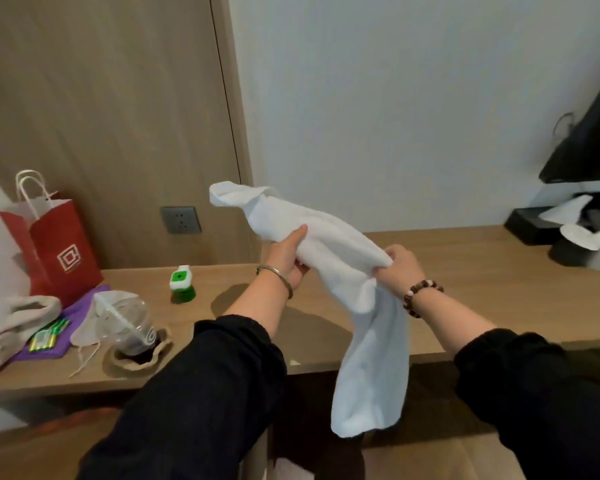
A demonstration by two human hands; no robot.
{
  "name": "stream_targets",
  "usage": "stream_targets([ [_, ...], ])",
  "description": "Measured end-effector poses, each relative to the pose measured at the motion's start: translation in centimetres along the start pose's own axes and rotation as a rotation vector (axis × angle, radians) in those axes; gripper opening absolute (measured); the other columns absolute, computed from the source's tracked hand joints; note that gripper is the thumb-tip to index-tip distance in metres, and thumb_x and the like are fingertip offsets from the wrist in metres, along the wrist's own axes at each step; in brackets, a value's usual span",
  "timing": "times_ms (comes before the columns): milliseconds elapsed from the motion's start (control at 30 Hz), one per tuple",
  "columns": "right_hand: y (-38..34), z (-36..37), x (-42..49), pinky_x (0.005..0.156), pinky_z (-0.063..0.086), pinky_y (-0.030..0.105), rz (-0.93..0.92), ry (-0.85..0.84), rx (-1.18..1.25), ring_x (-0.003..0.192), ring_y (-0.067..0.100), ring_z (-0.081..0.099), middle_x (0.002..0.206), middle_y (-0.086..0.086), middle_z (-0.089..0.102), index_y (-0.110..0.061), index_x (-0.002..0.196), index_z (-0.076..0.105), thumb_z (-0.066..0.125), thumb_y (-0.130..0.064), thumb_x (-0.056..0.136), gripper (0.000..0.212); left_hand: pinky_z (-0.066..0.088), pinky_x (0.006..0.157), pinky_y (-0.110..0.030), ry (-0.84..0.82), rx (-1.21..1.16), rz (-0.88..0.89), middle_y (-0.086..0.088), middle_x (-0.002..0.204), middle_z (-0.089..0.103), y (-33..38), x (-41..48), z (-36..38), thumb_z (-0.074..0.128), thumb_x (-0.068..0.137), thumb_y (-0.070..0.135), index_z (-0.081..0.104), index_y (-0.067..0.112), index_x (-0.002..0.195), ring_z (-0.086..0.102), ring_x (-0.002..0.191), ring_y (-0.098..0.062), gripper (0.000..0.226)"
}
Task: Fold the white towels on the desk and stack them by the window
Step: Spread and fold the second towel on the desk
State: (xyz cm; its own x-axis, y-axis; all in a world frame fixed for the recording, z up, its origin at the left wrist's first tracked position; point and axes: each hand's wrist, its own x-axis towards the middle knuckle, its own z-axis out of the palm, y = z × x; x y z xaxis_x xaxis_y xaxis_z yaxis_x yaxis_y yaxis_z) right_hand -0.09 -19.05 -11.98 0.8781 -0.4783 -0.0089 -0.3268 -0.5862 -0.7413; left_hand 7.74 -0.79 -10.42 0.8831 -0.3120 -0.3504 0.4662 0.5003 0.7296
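A white towel hangs bunched in the air above the wooden desk. My left hand grips it near its upper part, thumb on top. My right hand pinches a fold of it further right. One end sticks up to the left of my left hand. The long lower end droops past the desk's front edge.
On the desk's left stand a red paper bag, a plastic cup with a straw, a green and white bottle, a beige cloth and a purple cloth. Black boxes with white paper sit at far right.
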Motion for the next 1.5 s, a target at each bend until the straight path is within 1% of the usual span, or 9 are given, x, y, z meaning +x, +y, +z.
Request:
stream_targets([
  [267,0.1,-5.1,11.5,0.064,0.037,0.031,-0.415,-0.022,-0.880,0.076,0.028,0.052,0.098,0.011,0.062,-0.016,0.091,0.047,0.045,-0.012,0.091,0.004,0.046,0.047,-0.023,0.275,0.319,-0.228,0.001,0.077,0.055,-4.2,7.6,3.3,0.072,0.080,0.039,0.050,0.019,0.094,0.054,0.063,-0.014,0.033],
  [333,1.5,-4.8,15.3,0.067,0.039,0.033,-0.500,0.003,-0.921,0.089,0.031,0.055,0.108,0.011,0.059,-0.016,0.113,0.051,0.044,-0.011,0.093,0.022,0.047,0.041,-0.022,0.277,0.323,-0.340,-0.001,0.077,0.056,-5.3,9.4,3.9,0.069,0.082,0.043,0.050,0.018,0.092,0.056,0.062,-0.016,0.033],
  [467,7.3,-2.9,20.8,0.098,0.035,0.042,-0.443,-0.022,-0.906,0.126,0.032,0.038,0.143,0.013,0.036,-0.018,0.151,0.005,0.042,-0.025,0.098,0.065,0.046,0.084,-0.045,0.260,0.291,-0.401,-0.010,0.115,0.054,-9.5,12.7,4.0,0.055,0.090,0.048,0.045,0.016,0.113,0.055,0.112,-0.029,0.040],
  [633,18.2,-1.4,23.1,0.116,0.015,0.046,-0.347,-0.404,-0.912,0.143,0.028,0.014,0.159,0.009,0.007,-0.017,0.152,-0.003,0.032,-0.039,0.101,0.066,0.046,0.078,-0.038,0.508,0.401,-0.078,-0.009,0.097,0.054,-17.0,15.9,5.2,0.050,0.095,0.012,0.056,0.013,0.102,0.055,0.078,-0.019,0.010],
  [867,26.6,0.6,22.0,0.116,0.012,0.052,-0.260,-0.798,-0.856,0.146,0.026,0.002,0.160,0.004,-0.007,-0.027,0.152,-0.008,0.036,-0.058,0.094,0.079,0.032,0.101,-0.022,0.454,1.218,0.050,-0.010,0.144,0.040,-24.3,18.6,7.1,0.051,0.088,0.003,0.048,0.012,0.133,0.042,0.129,-0.022,0.046],
  [967,28.3,1.2,22.8,0.117,0.014,0.049,-0.370,-0.710,-0.838,0.145,0.025,0.005,0.160,0.004,-0.001,-0.029,0.152,-0.002,0.035,-0.053,0.096,0.071,0.017,0.115,-0.032,0.378,1.729,0.108,-0.006,0.155,0.022,-25.1,20.2,6.1,0.051,0.091,0.018,0.032,0.017,0.145,0.021,0.141,-0.024,0.057],
  [1133,29.4,2.3,23.3,0.107,0.031,0.042,-0.469,-0.540,-0.805,0.134,0.023,0.023,0.149,0.003,0.025,-0.028,0.148,0.018,0.035,-0.045,0.098,0.055,0.038,0.097,-0.032,0.369,2.070,0.151,-0.004,0.138,0.040,-26.8,21.9,4.1,0.044,0.096,0.029,0.031,0.014,0.139,0.038,0.123,-0.022,0.048],
  [1333,27.7,4.9,22.3,0.067,0.033,0.029,-0.472,-0.265,-0.795,0.109,0.020,0.041,0.120,0.003,0.046,-0.020,0.121,0.045,0.035,-0.029,0.096,0.028,0.034,0.078,-0.029,0.463,2.248,0.296,-0.002,0.118,0.049,-26.8,23.7,3.0,0.045,0.094,0.022,0.048,0.017,0.116,0.046,0.108,-0.021,0.022],
  [1500,26.8,6.2,23.6,0.068,0.033,0.028,-0.532,-0.182,-0.843,0.102,0.021,0.047,0.113,0.006,0.049,-0.018,0.119,0.047,0.039,-0.017,0.092,0.028,0.035,0.079,-0.029,0.484,2.319,0.414,-0.005,0.112,0.052,-26.5,23.9,1.7,0.047,0.088,0.007,0.053,0.015,0.109,0.049,0.105,-0.024,0.023],
])
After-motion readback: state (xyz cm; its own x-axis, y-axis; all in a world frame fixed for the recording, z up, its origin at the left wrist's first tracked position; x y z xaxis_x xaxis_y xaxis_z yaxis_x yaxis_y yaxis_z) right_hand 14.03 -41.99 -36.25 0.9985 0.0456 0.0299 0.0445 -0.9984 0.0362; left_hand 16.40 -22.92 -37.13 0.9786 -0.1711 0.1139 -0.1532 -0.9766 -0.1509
